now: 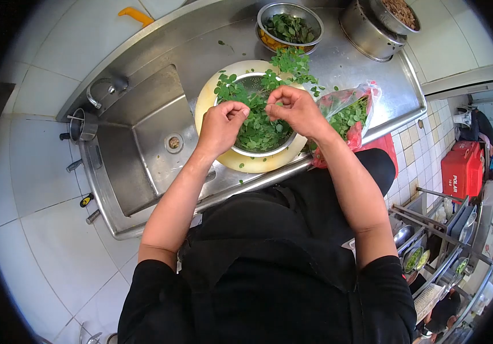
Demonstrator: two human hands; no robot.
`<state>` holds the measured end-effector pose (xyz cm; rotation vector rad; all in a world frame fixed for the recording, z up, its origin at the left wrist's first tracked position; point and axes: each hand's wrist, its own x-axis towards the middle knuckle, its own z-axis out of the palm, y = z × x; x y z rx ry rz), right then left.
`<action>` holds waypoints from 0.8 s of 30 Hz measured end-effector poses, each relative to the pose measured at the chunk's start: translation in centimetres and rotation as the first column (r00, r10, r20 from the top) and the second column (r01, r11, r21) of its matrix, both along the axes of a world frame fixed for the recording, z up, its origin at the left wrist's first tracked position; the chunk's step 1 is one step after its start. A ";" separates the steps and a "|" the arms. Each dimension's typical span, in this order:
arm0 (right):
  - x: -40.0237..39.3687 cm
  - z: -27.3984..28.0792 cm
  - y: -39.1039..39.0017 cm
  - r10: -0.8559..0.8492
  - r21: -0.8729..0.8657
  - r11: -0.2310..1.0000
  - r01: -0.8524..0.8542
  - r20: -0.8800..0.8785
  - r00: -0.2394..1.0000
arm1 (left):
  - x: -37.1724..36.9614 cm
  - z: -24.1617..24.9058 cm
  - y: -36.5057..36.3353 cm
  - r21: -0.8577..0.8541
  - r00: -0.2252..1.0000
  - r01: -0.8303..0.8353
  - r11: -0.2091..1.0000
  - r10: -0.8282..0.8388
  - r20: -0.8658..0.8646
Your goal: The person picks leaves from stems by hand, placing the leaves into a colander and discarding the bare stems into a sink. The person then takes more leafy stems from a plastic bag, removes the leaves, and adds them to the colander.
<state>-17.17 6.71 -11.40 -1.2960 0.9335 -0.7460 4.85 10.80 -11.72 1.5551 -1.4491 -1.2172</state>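
My left hand (224, 127) is closed in a pinch over the left side of a metal colander (293, 141) heaped with small round green leaves (259, 133). Leafy green sprigs stick out beyond the fingers; one sprig (230, 89) appears to be in this pinch. Opposite it, my right hand (299, 113) is also closed, thumb and fingertips together at a leafy stem. A larger sprig (293, 64) spreads just past that hand. Under the colander lies a round, pale yellow board (207, 97). To the right, a clear and red plastic bag (367, 92) holds more leafy stems.
A sink basin (157, 123) with a faucet (94, 97) is at left. Behind the board stand a bowl of leaves (287, 26) over yellow pieces and a large pot (367, 34). A red cooler (462, 169) and metal shelving (450, 238) are at right.
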 end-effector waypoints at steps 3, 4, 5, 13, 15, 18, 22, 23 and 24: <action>-0.3 0.8 0.0 -0.017 0.121 0.992 0.019 -0.016 1.000 | 0.0 -0.1 0.4 -0.059 0.997 0.053 0.997 -0.049 0.066; -0.4 0.9 -0.1 -0.017 0.121 0.993 0.018 -0.017 1.000 | -0.1 0.1 0.5 -0.071 0.991 0.077 0.995 -0.068 0.118; -0.4 1.1 -0.1 0.008 0.124 0.992 -0.003 -0.039 0.999 | -0.1 0.3 0.5 -0.082 0.982 0.101 0.991 -0.086 0.171; -0.9 -0.6 0.4 0.082 -0.150 0.971 -0.186 -0.524 0.848 | 0.8 0.5 0.1 -0.122 0.977 -0.010 0.993 0.036 0.211; -0.2 -1.5 0.8 -0.120 -0.545 0.802 -0.243 -0.546 0.829 | 0.9 0.4 0.1 -0.138 0.969 -0.009 0.990 0.043 0.245; 1.1 -2.1 1.1 -0.064 -0.457 0.852 -0.254 -0.574 0.816 | 1.0 0.0 0.6 -0.198 0.945 0.065 0.978 0.004 0.326; 2.4 -2.3 2.2 -0.069 -0.445 0.809 -0.385 -0.722 0.689 | 0.5 0.5 1.0 -0.172 0.916 0.104 0.979 -0.027 0.400; 2.6 -2.2 2.5 -0.082 -0.451 0.788 -0.419 -0.751 0.655 | 0.4 0.6 1.0 -0.151 0.919 0.092 0.984 -0.025 0.394; 2.7 -2.5 2.6 -0.083 -0.452 0.788 -0.418 -0.751 0.656 | 0.4 0.6 1.0 -0.151 0.918 0.093 0.984 -0.026 0.395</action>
